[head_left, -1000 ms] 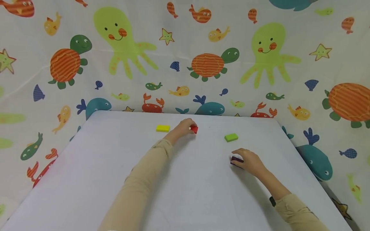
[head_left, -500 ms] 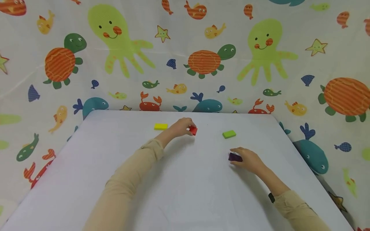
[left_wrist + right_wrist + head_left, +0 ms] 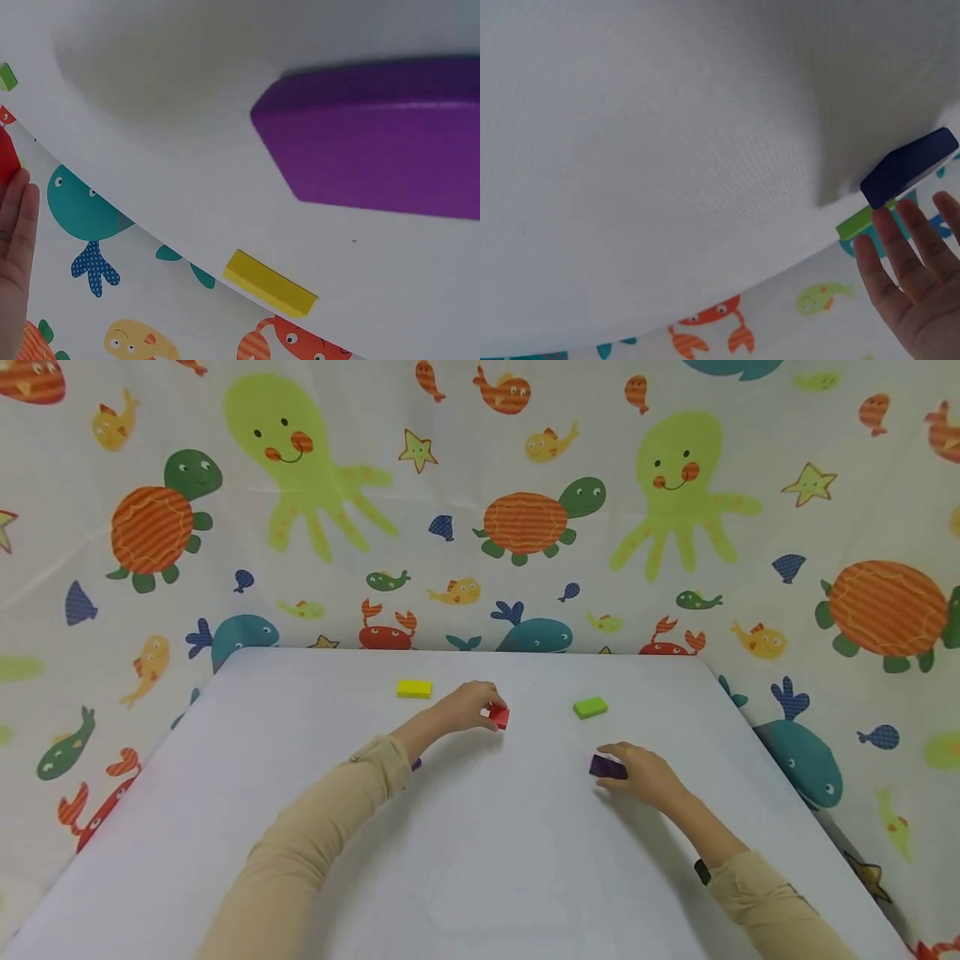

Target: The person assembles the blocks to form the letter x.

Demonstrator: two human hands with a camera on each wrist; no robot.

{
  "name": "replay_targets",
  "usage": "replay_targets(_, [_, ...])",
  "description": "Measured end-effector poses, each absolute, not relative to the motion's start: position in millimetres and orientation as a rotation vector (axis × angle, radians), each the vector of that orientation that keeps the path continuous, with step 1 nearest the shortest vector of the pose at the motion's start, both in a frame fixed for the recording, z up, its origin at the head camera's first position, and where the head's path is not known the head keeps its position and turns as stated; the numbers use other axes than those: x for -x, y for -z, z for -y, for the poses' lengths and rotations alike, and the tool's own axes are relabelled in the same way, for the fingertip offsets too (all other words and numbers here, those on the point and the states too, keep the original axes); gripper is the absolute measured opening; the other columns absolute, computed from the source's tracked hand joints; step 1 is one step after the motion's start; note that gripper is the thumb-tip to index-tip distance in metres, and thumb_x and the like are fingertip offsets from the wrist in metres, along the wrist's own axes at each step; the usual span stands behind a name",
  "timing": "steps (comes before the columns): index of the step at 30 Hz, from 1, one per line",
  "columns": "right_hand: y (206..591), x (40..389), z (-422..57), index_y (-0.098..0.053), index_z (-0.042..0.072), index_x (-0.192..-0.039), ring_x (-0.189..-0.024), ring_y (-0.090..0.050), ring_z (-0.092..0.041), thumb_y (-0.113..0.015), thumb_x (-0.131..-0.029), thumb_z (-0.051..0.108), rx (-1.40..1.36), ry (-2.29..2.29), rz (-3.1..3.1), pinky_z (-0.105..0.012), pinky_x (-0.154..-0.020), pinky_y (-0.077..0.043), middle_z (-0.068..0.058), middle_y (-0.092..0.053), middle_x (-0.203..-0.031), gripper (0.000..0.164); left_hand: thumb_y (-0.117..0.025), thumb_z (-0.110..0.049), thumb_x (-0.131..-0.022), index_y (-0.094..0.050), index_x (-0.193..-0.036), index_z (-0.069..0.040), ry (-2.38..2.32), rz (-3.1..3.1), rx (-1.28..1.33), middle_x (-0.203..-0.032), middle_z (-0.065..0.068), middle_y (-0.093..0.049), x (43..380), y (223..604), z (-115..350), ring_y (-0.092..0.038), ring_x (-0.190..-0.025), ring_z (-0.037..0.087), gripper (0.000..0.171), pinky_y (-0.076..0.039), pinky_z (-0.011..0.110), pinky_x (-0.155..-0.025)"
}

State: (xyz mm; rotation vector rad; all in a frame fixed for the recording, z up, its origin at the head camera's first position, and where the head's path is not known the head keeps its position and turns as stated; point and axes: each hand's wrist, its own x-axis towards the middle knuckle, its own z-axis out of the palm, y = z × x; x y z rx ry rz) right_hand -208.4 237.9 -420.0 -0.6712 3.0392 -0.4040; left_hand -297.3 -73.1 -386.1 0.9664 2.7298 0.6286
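Note:
My left hand (image 3: 467,707) pinches a small red block (image 3: 499,717) between thumb and fingers over the middle of the white table. In the left wrist view the red block (image 3: 7,157) shows at the left edge by the fingertips. To the right, my right hand (image 3: 645,774) holds a dark blue block (image 3: 608,767) between thumb and fingers; the right wrist view shows this block (image 3: 909,166) at the fingertips. Under my left forearm lies a purple block (image 3: 416,764), mostly hidden from the head view but large in the left wrist view (image 3: 375,150).
A yellow block (image 3: 414,689) lies toward the back, left of my left hand. A green block (image 3: 590,707) lies behind my right hand. The white table (image 3: 480,860) ends at a curtain (image 3: 450,485) printed with sea animals.
My left hand has drawn the red block slightly nearer, its forearm swinging left and uncovering part of the purple block. The right hand stays nearly in place, the dark blue block shifting slightly between its fingers.

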Motion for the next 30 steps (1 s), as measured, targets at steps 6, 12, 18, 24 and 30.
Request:
replay_targets(6, [418.1, 208.9, -240.2, -0.06, -0.001, -0.121, -0.108, -0.059, -0.043, -0.073, -0.08, 0.025, 0.657, 0.413, -3.041, -0.054, -0.088, -0.049, -0.026, -0.061, -0.119, 0.05, -0.074, -0.017, -0.081, -0.065, -0.119, -0.007, -0.602, -2.73, -0.969, -0.107, 0.007, -0.064, 291.1, 393.8, 71.5, -0.057, -0.099, 0.019, 0.04, -0.051, 0.029, -0.089])
replay_targets(12, [420.4, 208.8, -238.4, -0.056, -0.001, -0.126, -0.111, -0.057, -0.043, -0.073, -0.081, 0.026, 0.648, 0.418, -3.026, -0.054, -0.091, -0.047, -0.026, -0.06, -0.121, 0.055, -0.074, -0.017, -0.081, -0.066, -0.118, -0.008, -0.569, -2.724, -0.974, -0.107, 0.006, -0.065, 283.8, 398.8, 72.0, -0.057, -0.099, 0.017, 0.039, -0.05, 0.029, -0.09])
replay_targets(18, [423.4, 206.4, -236.1, -0.057, -0.003, -0.124, -0.112, -0.056, -0.043, -0.073, -0.081, 0.023, 0.615, 0.445, -3.019, -0.053, -0.092, -0.047, -0.026, -0.059, -0.122, 0.053, -0.072, -0.013, -0.082, -0.064, -0.12, -0.004, -0.599, -2.696, -1.044, -0.109, 0.008, -0.065, 279.7, 405.4, 71.4, -0.057, -0.1, 0.02, 0.04, -0.05, 0.031, -0.09])
replay_targets(24, [423.7, 207.9, -231.6, -0.057, -0.005, -0.123, -0.113, -0.057, -0.042, -0.073, -0.082, 0.023, 0.653, 0.45, -3.004, -0.052, -0.093, -0.047, -0.026, -0.06, -0.122, 0.053, -0.073, -0.009, -0.081, -0.067, -0.115, -0.004, -0.65, -2.69, -1.032, -0.107, 0.008, -0.067, 279.4, 417.2, 72.5, -0.059, -0.096, 0.018, 0.035, -0.052, 0.028, -0.087])
replay_targets(30, [421.2, 210.8, -230.9, -0.058, -0.006, -0.12, -0.111, -0.058, -0.041, -0.074, -0.08, 0.022, 0.68, 0.44, -3.022, -0.051, -0.092, -0.048, -0.026, -0.061, -0.12, 0.052, -0.071, -0.005, -0.082, -0.068, -0.112, -0.004, -0.726, -2.65, -1.019, -0.109, 0.009, -0.066, 281.9, 421.3, 68.2, -0.059, -0.101, 0.02, 0.031, -0.053, 0.028, -0.087])
